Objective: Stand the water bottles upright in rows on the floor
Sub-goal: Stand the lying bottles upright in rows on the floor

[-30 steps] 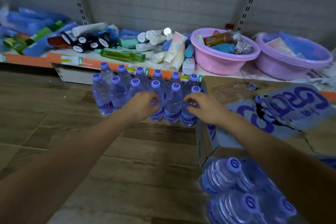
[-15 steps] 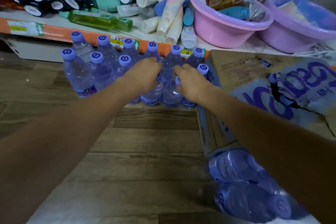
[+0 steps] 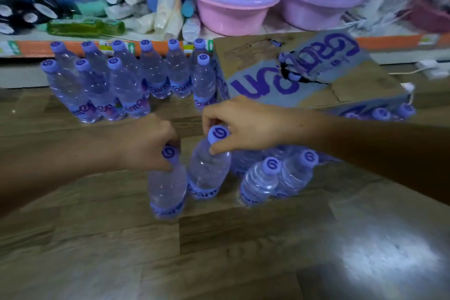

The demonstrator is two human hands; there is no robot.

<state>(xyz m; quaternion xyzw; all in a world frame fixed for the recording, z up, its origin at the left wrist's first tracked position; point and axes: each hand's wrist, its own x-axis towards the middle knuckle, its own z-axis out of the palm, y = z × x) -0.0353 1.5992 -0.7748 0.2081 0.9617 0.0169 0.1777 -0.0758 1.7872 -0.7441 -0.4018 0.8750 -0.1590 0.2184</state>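
Two rows of clear water bottles with purple caps (image 3: 126, 75) stand upright on the wooden floor below the shelf. My left hand (image 3: 146, 141) grips the neck of one water bottle (image 3: 166, 190) nearer to me. My right hand (image 3: 243, 124) pinches the cap of a second water bottle (image 3: 207, 170) just to its right. Both held bottles are upright, side by side, apart from the rows. Two more bottles (image 3: 275, 180) lean out of the open cardboard box (image 3: 304, 75) on the right.
A low shelf (image 3: 31, 47) behind the rows holds tubes, a green bottle (image 3: 82, 28) and two pink-purple basins (image 3: 231, 7). The box lies on its side against the rows' right end. Wooden floor (image 3: 219, 251) stretches toward me.
Both hands have drawn back from the front row toward me, each holding a bottle by its top. The front row now shows a gap. The camera has tilted down.
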